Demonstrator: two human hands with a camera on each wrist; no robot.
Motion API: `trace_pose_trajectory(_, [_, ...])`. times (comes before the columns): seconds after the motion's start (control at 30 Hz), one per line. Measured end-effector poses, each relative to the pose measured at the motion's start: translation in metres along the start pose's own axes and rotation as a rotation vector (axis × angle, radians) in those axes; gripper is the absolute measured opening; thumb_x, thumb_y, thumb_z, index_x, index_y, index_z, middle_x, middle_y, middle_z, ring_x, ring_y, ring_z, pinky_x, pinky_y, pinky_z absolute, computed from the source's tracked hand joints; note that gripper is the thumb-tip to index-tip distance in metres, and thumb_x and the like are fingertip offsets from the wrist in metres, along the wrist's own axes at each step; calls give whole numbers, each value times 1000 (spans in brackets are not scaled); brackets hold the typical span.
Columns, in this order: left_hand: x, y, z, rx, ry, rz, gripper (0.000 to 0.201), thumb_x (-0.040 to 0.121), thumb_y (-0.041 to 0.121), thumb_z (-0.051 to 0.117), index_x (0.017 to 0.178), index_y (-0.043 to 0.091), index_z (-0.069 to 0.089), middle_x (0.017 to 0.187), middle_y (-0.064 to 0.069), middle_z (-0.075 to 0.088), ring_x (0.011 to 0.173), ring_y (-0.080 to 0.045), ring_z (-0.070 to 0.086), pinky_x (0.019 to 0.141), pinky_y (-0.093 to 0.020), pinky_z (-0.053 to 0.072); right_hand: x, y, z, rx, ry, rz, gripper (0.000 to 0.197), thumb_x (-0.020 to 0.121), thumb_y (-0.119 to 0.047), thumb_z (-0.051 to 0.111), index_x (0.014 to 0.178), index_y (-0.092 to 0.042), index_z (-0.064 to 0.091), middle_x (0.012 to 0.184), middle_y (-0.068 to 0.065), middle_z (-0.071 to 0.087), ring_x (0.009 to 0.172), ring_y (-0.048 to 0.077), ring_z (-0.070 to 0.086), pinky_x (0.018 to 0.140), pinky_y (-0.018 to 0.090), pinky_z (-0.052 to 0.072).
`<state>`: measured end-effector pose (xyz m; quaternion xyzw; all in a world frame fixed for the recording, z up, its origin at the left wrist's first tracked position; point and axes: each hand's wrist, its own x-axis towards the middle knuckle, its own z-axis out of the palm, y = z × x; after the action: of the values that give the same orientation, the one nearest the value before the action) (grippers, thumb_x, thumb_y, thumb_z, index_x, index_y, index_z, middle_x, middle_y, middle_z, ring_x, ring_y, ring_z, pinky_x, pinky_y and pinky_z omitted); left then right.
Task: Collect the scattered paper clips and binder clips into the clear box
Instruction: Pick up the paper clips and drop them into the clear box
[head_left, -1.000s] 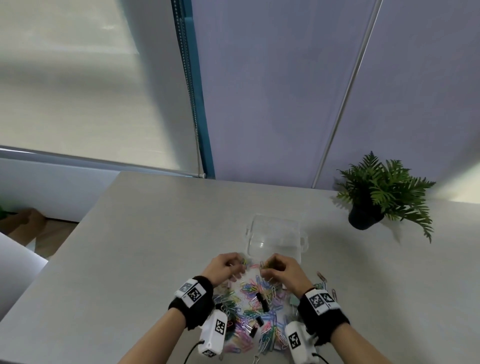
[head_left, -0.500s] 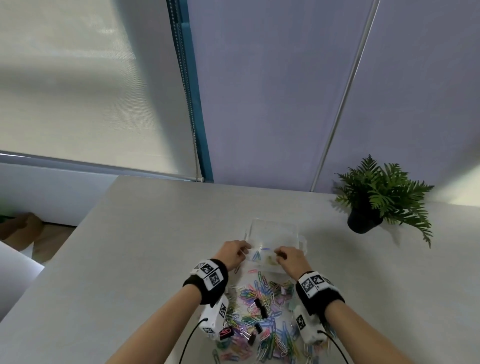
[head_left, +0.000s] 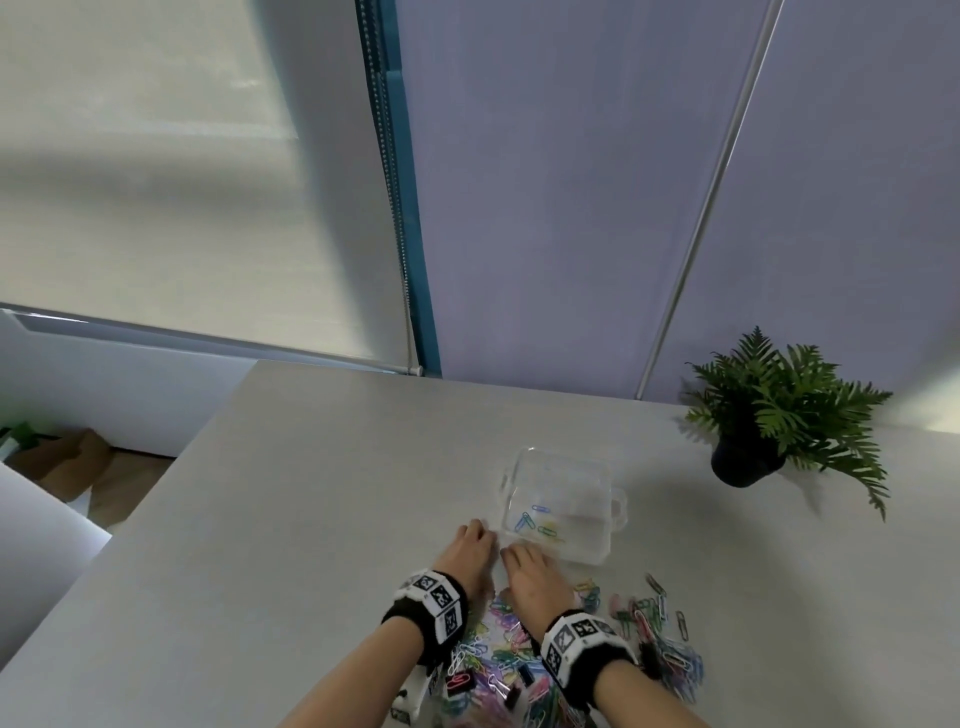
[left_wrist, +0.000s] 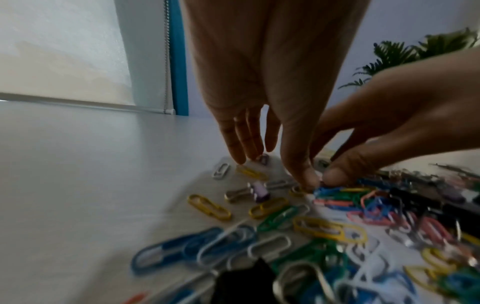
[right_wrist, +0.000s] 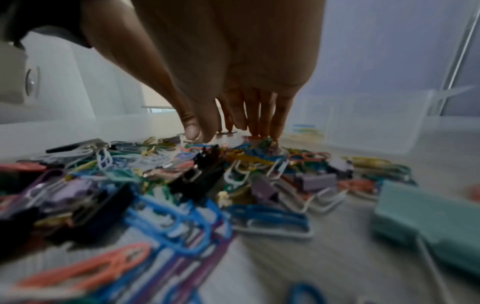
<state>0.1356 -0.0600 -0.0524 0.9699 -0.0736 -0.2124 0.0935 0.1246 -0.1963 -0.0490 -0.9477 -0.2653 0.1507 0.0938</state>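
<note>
The clear box (head_left: 563, 457) stands open on the table with several paper clips (head_left: 535, 522) lying in it. A heap of coloured paper clips and binder clips (head_left: 504, 654) lies just in front of it. My left hand (head_left: 475, 535) reaches down at the heap's far left edge, its straight fingers (left_wrist: 241, 156) touching loose clips. My right hand (head_left: 519, 558) is beside it at the box's near-left corner. In the right wrist view my right hand (right_wrist: 228, 133) has its fingertips on the clips, with nothing plainly pinched.
More clips (head_left: 654, 618) lie scattered right of the heap, among them a green binder clip (right_wrist: 428, 222) and a purple one (left_wrist: 259, 191). A potted fern (head_left: 779, 415) stands at the table's far right. The table's left edge drops to the floor.
Both hands went from the heap to over the box, where clips now lie, then came back down to the heap's far edge.
</note>
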Motion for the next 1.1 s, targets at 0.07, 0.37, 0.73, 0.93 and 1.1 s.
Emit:
trace_pose_trajectory(0.07, [0, 2, 5, 45, 10, -16, 40, 87, 20, 51, 119, -3, 46, 129, -19, 42, 118, -37, 38, 101, -41, 34, 3, -1, 6, 4, 50, 44, 44, 73, -19, 69, 114, -9, 54, 112, 7, 57, 107, 25, 56, 91, 34, 48])
trace_pose_trajectory(0.37, [-9, 6, 10, 10, 73, -76, 28, 90, 10, 45, 117, 5, 49, 126, -14, 50, 119, -30, 48, 97, -39, 42, 8, -12, 2, 52, 56, 53, 27, 51, -22, 83, 68, -19, 62, 63, -4, 64, 60, 11, 61, 48, 21, 33])
trace_pose_trajectory(0.73, [-16, -13, -15, -439, -29, -105, 19, 80, 7, 58, 71, 24, 57, 77, 6, 62, 86, -17, 58, 67, -17, 43, 9, 6, -10, 684, 57, 162, 29, 78, 7, 51, 66, -19, 52, 67, -3, 56, 63, 11, 53, 57, 16, 42])
trace_pose_trajectory(0.93, [-7, -16, -37, -847, -33, -96, 28, 82, -4, 60, 69, 19, 52, 67, 0, 54, 47, 3, 54, 54, -14, 46, 13, 35, -43, 1077, 167, 344, 24, 82, 14, 49, 71, -5, 58, 56, 8, 58, 42, 10, 56, 45, 19, 50])
trace_pose_trajectory(1.1, [26, 19, -62, -837, 54, -111, 31, 81, -1, 62, 66, 24, 50, 64, 2, 51, 50, -2, 52, 55, -15, 48, 28, 66, -58, 1043, 266, 437, 26, 85, 10, 49, 68, -6, 60, 58, 7, 59, 44, 10, 58, 46, 15, 50])
